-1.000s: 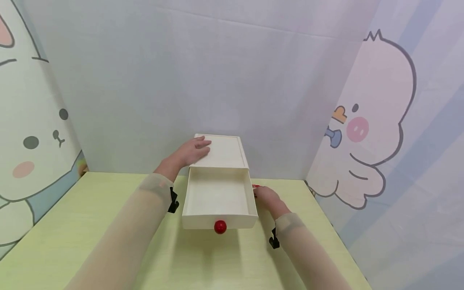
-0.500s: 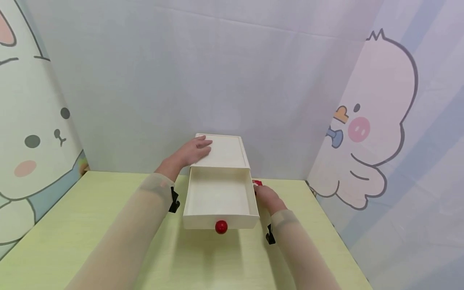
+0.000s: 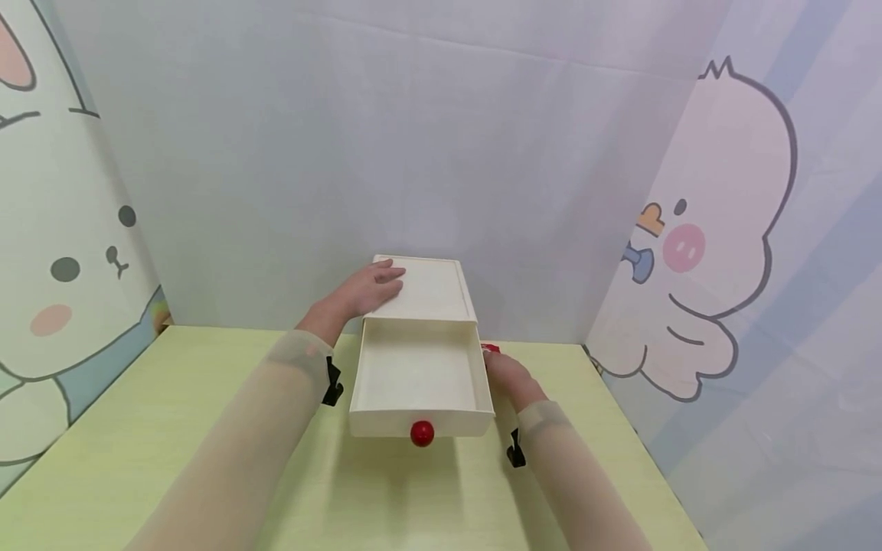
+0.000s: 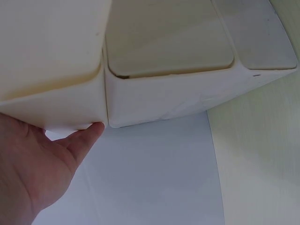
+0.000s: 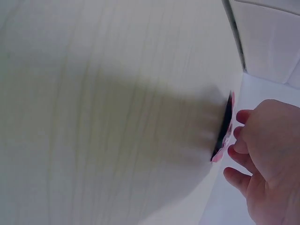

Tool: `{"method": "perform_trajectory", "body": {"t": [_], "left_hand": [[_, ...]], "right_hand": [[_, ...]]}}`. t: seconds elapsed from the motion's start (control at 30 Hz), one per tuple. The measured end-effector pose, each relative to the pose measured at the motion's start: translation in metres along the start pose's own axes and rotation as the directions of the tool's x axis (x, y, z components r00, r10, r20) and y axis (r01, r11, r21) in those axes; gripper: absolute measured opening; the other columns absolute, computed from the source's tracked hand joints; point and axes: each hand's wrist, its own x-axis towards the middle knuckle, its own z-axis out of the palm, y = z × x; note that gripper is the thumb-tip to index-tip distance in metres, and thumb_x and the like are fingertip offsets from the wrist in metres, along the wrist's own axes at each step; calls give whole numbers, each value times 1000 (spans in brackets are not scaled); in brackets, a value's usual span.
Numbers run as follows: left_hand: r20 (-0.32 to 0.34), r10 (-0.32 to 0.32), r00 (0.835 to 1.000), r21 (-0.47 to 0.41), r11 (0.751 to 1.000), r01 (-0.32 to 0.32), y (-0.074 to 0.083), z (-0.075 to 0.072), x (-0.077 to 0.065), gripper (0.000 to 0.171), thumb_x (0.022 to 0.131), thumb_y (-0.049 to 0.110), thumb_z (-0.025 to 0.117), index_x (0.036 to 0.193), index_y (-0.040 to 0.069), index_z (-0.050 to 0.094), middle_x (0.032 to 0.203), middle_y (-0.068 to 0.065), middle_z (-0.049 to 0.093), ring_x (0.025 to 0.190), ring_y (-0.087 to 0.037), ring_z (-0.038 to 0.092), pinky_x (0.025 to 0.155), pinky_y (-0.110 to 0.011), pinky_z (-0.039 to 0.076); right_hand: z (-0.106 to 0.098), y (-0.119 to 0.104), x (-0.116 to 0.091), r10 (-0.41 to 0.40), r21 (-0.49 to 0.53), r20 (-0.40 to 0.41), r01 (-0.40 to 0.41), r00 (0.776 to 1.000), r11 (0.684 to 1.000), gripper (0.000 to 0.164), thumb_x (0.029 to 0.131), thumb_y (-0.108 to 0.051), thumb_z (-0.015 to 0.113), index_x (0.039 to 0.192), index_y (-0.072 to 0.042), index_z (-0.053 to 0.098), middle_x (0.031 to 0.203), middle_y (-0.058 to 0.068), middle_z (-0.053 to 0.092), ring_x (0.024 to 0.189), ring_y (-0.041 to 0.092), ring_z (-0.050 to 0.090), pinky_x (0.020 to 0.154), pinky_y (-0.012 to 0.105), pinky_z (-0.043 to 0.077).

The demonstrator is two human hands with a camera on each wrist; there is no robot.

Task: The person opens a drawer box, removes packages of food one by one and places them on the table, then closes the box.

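A white drawer box [image 3: 434,287] stands at the back of the table, its drawer [image 3: 422,422] pulled out towards me. A round red knob [image 3: 423,434] sits on the drawer's front. My left hand [image 3: 361,291] rests on the box's top, fingers extended; in the left wrist view, its thumb lies against the box's edge. To the right of the drawer, my right hand [image 3: 510,375] reaches down beside a small red packet [image 3: 491,348]. The right wrist view shows the packet [image 5: 226,129] lying on the table, close to bent fingertips, with the thumb apart. Whether they touch it is unclear.
The pale yellow-green table [image 3: 207,413] extends to both sides of the box. A grey-white curtain [image 3: 427,153] hangs close behind it. Cartoon-printed cloths [image 3: 723,191] flank the table left and right.
The red packet shows a little more behind my right hand than a second ago. The right forearm has shifted slightly left. My left hand keeps its place on the box.
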Motion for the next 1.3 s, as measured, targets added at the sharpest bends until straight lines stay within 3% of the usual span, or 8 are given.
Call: {"method": "perform_trajectory", "body": {"t": [0.03, 0.17, 0.23, 0.27, 0.43, 0.6, 0.8, 1.3], "left_hand": [[1, 1, 1000, -2, 1000, -1, 0, 0, 0, 60, 117, 41, 42, 170, 15, 44, 185, -12, 18, 172, -41, 8, 139, -62, 12], [-2, -2, 1000, -9, 1000, 2, -2, 1, 1, 60, 116, 41, 43, 169, 15, 45, 185, -12, 18, 172, -41, 9, 139, -62, 13], [-3, -5, 1000, -7, 1000, 5, -2, 1, 2, 60, 116, 42, 43, 169, 15, 45, 185, -11, 18, 172, -41, 9, 139, -62, 13], [-3, -5, 1000, -4, 1000, 5, -3, 1, 2, 60, 116, 42, 43, 169, 15, 45, 185, -12, 18, 172, -41, 9, 139, -62, 14], [-3, 0, 1000, 0, 1000, 0, -3, 1, 2, 59, 116, 40, 43, 169, 15, 45, 185, -12, 18, 172, -41, 9, 139, -61, 13], [-3, -2, 1000, -3, 1000, 2, -3, 1, 1, 59, 117, 41, 43, 169, 15, 44, 186, -11, 17, 173, -41, 7, 139, -61, 11], [-4, -1, 1000, -1, 1000, 1, -3, 1, 1, 59, 116, 41, 43, 169, 16, 45, 185, -11, 18, 173, -41, 8, 139, -62, 11], [-14, -1, 1000, -11, 1000, 1, -2, 1, 1, 58, 116, 39, 45, 168, 15, 46, 185, -12, 19, 172, -41, 10, 139, -62, 13]], "right_hand": [[7, 16, 12, -82, -27, -25, 81, 996, 996, 39, 117, -37, 45, 142, -15, 65, 137, 17, 75, 125, 37, 72, 110, 60, 56], [3, 18, 13, -213, -150, -69, 201, 975, 968, 39, 113, -27, 55, 149, -14, 64, 144, 16, 72, 132, 41, 70, 110, 60, 57], [-2, 13, 6, -216, -164, -81, 200, 973, 966, 42, 113, -26, 55, 153, -14, 63, 148, 17, 70, 137, 42, 67, 112, 59, 56], [-11, -2, -7, -174, -160, -70, 161, 982, 974, 43, 110, -18, 58, 152, -10, 64, 149, 20, 68, 139, 45, 65, 114, 62, 54], [-23, -11, -23, -129, -162, -101, 112, 986, 980, 46, 105, -4, 58, 150, -9, 67, 145, 22, 68, 136, 42, 66, 110, 58, 58], [-36, -15, -37, -147, -161, -107, 129, 983, 979, 49, 98, 6, 59, 145, -5, 68, 140, 21, 70, 130, 40, 70, 107, 57, 60], [-52, -25, -57, -187, -110, -108, 175, 976, 978, 44, 102, 1, 56, 144, -5, 69, 141, 21, 70, 128, 40, 71, 107, 59, 59], [-91, -63, -135, -308, 26, -308, 332, 900, 943, 38, 107, -5, 53, 136, -19, 74, 136, 4, 75, 98, 17, 67, 81, 33, 61]]}}
